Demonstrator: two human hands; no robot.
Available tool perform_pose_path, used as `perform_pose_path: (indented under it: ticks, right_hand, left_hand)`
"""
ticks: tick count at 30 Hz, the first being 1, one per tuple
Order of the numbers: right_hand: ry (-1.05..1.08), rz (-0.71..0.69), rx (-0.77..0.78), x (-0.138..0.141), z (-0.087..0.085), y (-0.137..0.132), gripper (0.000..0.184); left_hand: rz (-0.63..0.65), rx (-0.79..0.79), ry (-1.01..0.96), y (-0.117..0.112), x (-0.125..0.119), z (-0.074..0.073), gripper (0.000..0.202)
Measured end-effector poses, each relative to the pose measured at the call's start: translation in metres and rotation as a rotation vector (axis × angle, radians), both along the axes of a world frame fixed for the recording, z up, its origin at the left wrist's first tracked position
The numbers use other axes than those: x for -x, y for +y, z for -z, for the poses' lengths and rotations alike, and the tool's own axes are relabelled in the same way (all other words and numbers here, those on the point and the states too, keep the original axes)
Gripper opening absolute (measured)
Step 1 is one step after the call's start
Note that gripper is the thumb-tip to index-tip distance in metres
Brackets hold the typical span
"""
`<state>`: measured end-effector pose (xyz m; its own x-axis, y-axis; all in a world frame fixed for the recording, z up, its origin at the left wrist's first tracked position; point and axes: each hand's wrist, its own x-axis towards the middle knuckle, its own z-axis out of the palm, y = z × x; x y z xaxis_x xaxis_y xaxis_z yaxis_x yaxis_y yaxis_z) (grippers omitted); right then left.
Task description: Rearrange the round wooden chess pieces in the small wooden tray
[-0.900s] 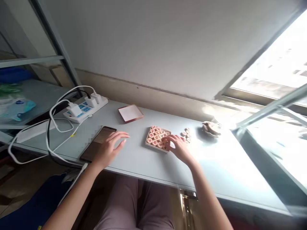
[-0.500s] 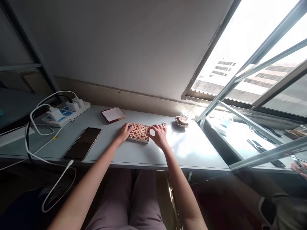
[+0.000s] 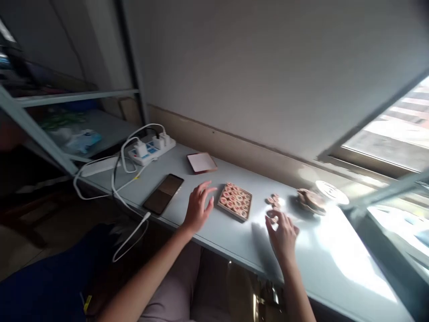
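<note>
The wooden tray (image 3: 235, 201) of round game pieces lies flat on the pale bench (image 3: 214, 232), a shallow square box packed in rows with light discs that bear red marks. The left hand (image 3: 197, 208) hovers just beside it at the tray's 9 o'clock, its fingers (image 3: 205, 190) spread and released, gripping nothing; whether the palm touches the bench cannot be told. The right hand (image 3: 283, 232) is at the tray's 4 o'clock, apart from it, its fingers (image 3: 273, 222) loosely curled, and whether they pinch a piece is too blurred to tell. At that hand's 12 o'clock, near its fingertips, a few loose pieces (image 3: 274, 201) lie on the bench, at the tray's 3 o'clock.

Further out, a dark phone (image 3: 164, 193) rests face up at the left hand's 9 o'clock, with a white cable (image 3: 130, 235) running from its near end over the bench edge. A small flat lid (image 3: 201, 162) with a reddish rim sits at the tray's 11 o'clock, and beyond it a white power strip (image 3: 153, 149) holds several plugs. At the tray's 3 o'clock, well past the loose pieces, a brownish heap (image 3: 310, 200) lies beside a round white lid (image 3: 330, 192) near the window.
</note>
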<state>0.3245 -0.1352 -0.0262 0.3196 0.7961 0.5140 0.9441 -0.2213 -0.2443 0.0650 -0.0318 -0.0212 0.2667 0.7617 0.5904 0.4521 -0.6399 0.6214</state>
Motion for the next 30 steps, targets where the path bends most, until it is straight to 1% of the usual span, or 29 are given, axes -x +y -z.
perform_pose_path:
  ticks: [1, 3, 4, 5, 6, 8, 9, 10, 12, 14, 16, 20, 23, 25, 27, 30]
  right_hand:
    - [0.005, -0.063, -0.046, 0.013, -0.003, 0.007, 0.028]
    - [0.038, -0.206, -0.13, 0.049, -0.01, 0.022, 0.024]
    - [0.067, -0.316, -0.136, 0.071, -0.013, 0.031, 0.021]
    - [0.1, -0.444, -0.11, 0.093, -0.016, 0.042, 0.019]
    - [0.122, -0.55, -0.046, 0.116, -0.018, 0.053, 0.02]
    - [0.152, -0.704, 0.114, 0.156, -0.018, 0.08, 0.026]
    - [0.171, -0.746, 0.163, 0.173, -0.016, 0.095, 0.029]
    - [0.191, -0.769, 0.194, 0.186, -0.014, 0.109, 0.031]
    - [0.229, -0.778, 0.208, 0.204, -0.007, 0.134, 0.032]
    - [0.254, -0.766, 0.192, 0.212, 0.0, 0.153, 0.032]
    - [0.266, -0.758, 0.183, 0.214, 0.005, 0.162, 0.032]
    - [0.274, -0.757, 0.212, 0.211, 0.007, 0.165, 0.03]
    - [0.26, -0.771, 0.25, 0.211, 0.007, 0.165, 0.03]
    - [0.254, -0.774, 0.267, 0.211, 0.007, 0.165, 0.029]
    - [0.245, -0.776, 0.274, 0.211, 0.007, 0.165, 0.029]
    - [0.215, -0.778, 0.285, 0.211, 0.009, 0.166, 0.029]
  left_hand:
    - [-0.093, -0.011, -0.026, -0.013, 0.018, -0.002, 0.029]
    - [-0.322, -0.044, -0.092, -0.036, 0.057, -0.002, 0.033]
    - [-0.427, -0.053, -0.119, -0.044, 0.076, 0.001, 0.037]
    - [-0.497, -0.046, -0.123, -0.049, 0.095, 0.004, 0.041]
    - [-0.543, -0.032, -0.115, -0.052, 0.112, 0.008, 0.045]
    - [-0.564, 0.004, -0.078, -0.05, 0.139, 0.015, 0.048]
    - [-0.554, 0.024, -0.059, -0.047, 0.149, 0.018, 0.047]
    - [-0.538, 0.042, -0.045, -0.043, 0.156, 0.019, 0.046]
    - [-0.508, 0.078, -0.029, -0.035, 0.166, 0.02, 0.043]
    - [-0.486, 0.116, -0.028, -0.026, 0.17, 0.018, 0.043]
    - [-0.464, 0.161, -0.042, -0.018, 0.173, 0.016, 0.046]
    - [-0.383, 0.32, -0.091, 0.001, 0.178, 0.017, 0.038]
    - [-0.291, 0.42, -0.113, 0.022, 0.183, 0.018, 0.03]
    - [-0.231, 0.433, -0.106, 0.039, 0.186, 0.017, 0.027]
    - [-0.197, 0.412, -0.077, 0.057, 0.187, 0.015, 0.026]
    - [-0.224, 0.349, -0.021, 0.08, 0.187, 0.016, 0.026]
